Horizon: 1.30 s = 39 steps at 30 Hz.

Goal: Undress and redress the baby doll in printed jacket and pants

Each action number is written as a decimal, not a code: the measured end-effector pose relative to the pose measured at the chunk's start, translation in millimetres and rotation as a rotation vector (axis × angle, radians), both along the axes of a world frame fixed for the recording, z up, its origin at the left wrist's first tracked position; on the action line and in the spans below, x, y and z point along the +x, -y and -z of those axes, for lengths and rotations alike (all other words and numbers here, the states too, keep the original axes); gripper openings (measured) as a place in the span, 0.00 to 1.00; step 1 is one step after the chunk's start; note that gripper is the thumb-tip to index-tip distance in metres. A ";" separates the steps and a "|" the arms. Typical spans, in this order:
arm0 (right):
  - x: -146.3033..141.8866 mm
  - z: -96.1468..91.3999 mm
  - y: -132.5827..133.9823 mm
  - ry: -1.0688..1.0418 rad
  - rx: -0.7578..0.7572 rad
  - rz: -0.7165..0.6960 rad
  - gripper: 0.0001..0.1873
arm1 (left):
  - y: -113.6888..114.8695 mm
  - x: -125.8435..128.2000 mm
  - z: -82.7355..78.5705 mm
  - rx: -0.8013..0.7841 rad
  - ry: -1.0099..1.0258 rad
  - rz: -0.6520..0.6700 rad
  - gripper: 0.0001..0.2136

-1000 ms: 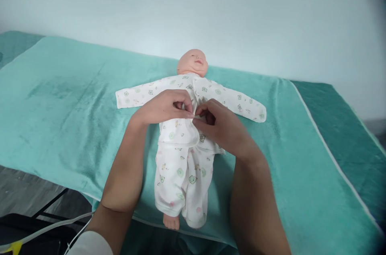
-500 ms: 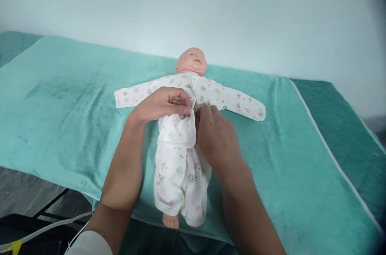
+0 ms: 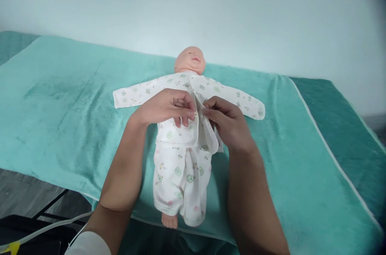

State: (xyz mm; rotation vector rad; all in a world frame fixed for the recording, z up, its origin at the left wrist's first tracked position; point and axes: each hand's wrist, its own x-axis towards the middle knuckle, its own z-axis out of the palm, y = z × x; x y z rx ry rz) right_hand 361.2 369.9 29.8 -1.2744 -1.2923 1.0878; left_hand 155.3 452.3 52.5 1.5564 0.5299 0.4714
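A baby doll (image 3: 189,60) lies on its back, arms spread, in a white printed shirt (image 3: 176,132) and matching trousers (image 3: 169,176). The shirt is parted down the front below the chest. My left hand (image 3: 170,106) pinches the front edge of the flap on the left between thumb and fingers. With thumb and forefinger, my right hand (image 3: 227,120) grips the edge of the other flap, which is lifted and turned so its plain inner side shows. One bare foot (image 3: 169,221) sticks out of a trouser leg.
A green blanket (image 3: 60,98) covers the table, with a darker green cloth (image 3: 340,126) at the right. Behind stands a pale wall (image 3: 193,5). At the lower left are a white cable (image 3: 51,225) and a dark object (image 3: 33,233).
My right hand has moved a little right and up, drawing the right-hand flap outward so the shirt front gapes. My left hand keeps its pinch, shifted slightly right.
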 end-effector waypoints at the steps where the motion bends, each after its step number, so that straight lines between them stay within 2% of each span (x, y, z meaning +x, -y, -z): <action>1: -1.3 1.2 -0.7 -0.020 0.000 -0.011 0.12 | 0.2 0.5 0.2 -0.004 0.002 -0.001 0.12; 8: -3.1 3.9 -2.9 -0.113 -0.010 -0.040 0.14 | 1.4 2.7 1.3 -0.019 0.028 -0.016 0.10; 27: -4.7 0.5 -2.5 -0.035 -0.005 -0.048 0.17 | 4.8 6.9 1.3 0.021 -0.015 -0.076 0.06; 34: 2.9 0.2 -1.3 -0.057 -0.054 -0.121 0.15 | 4.1 5.6 1.0 0.034 -0.001 -0.061 0.06; 39: 3.1 -3.2 -1.7 -0.065 -0.057 -0.123 0.16 | 2.6 4.8 2.6 0.015 0.004 -0.045 0.07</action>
